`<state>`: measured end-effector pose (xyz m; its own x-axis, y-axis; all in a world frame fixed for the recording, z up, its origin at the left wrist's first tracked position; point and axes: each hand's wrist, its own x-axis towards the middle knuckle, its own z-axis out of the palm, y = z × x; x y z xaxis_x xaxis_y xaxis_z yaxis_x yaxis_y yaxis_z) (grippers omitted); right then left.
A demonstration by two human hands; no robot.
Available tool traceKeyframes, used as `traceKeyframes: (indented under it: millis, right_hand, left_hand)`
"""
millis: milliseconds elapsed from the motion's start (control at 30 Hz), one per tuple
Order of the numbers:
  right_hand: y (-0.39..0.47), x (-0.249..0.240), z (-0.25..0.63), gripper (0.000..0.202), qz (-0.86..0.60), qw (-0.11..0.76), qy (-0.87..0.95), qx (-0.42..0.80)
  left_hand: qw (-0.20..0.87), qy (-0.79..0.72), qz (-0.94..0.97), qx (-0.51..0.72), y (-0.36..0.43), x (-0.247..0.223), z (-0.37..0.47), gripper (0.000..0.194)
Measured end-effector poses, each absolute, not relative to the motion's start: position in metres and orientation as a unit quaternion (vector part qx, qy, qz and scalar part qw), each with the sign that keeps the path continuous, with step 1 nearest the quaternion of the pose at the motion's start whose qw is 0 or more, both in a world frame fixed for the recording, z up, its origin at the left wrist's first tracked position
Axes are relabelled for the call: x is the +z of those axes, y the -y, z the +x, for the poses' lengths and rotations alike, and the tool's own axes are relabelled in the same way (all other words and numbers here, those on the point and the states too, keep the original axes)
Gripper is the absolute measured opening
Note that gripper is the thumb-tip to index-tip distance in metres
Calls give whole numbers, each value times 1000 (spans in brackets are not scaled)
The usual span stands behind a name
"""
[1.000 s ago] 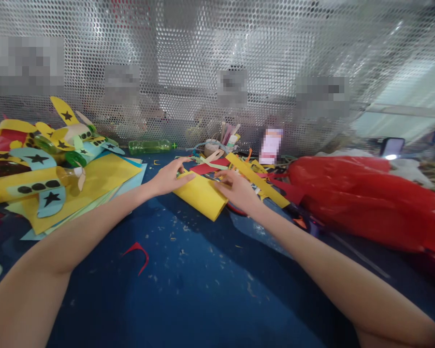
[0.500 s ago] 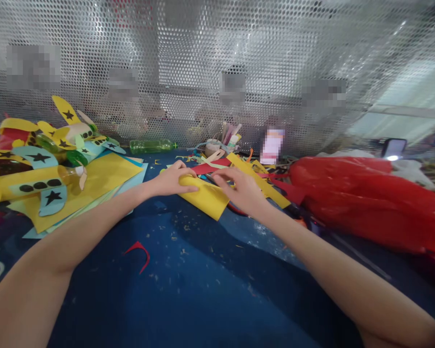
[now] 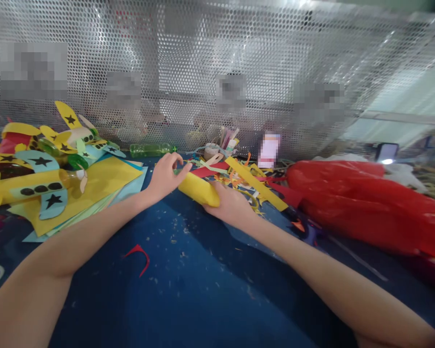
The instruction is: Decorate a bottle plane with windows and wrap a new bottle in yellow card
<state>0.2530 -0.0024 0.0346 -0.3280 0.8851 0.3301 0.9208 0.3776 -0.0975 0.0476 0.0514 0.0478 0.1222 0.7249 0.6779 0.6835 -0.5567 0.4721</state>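
Note:
A yellow paper [image 3: 199,188] is wrapped into a roll above the blue table, with a bit of green showing at its far left end. My right hand [image 3: 230,203] is closed around the roll's near right end, its fingers mostly hidden behind it. At the other end, my left hand [image 3: 164,176] has thumb and fingers apart beside the green bit; whether it touches the roll is hard to make out. Beyond the hands lie a long yellow strip [image 3: 257,183] and red paper pieces [image 3: 206,169].
Paper-covered bottle planes [image 3: 39,181] with black stars sit on stacked coloured sheets [image 3: 112,176] at left. A green bottle [image 3: 150,150] lies before the perforated metal screen [image 3: 188,63]. A red plastic bag [image 3: 348,208] fills the right. A red scrap [image 3: 141,253] lies in front.
The yellow paper has gone from a loosely curved sheet to a rounder roll. My right hand has come down and closed around its near end; my left hand has shifted slightly left, fingers apart.

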Motion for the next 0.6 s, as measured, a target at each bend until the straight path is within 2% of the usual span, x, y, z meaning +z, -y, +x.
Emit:
traceKeyframes:
  millis: [33,100,133,200,267,367,500,600]
  right_hand:
    - [0,36,256,57,-554,185,808,-84]
    - [-3,40,261,58,-541,218,796,-159]
    - [-3,42,264,57,-531,226,794,-192]
    - [0,44,266,56,-509,224,797,-234]
    - [5,44,265,53,-488,217,810,-240]
    - [17,42,258,50,-448,236,832,-227]
    - [27,47,249,54,-397,291,851,-185]
    - [22,58,253,42,-390,351,846,-99]
  left_hand:
    - [63,-491,728,475,-48,51,50,36]
    - [242,-502,709,432,-42,54,55,44]
    - [365,-480,691,398,-39,53,60,45]
    - [468,-437,671,374,-32,50,70,46]
    - [602,-327,592,424,-24,45,81,43]
    - [639,-256,540,485,-16,43,90,40]
    - [600,-251,552,522,-20,48,84,35]
    - [597,-258,559,513,-30,49,73,40]
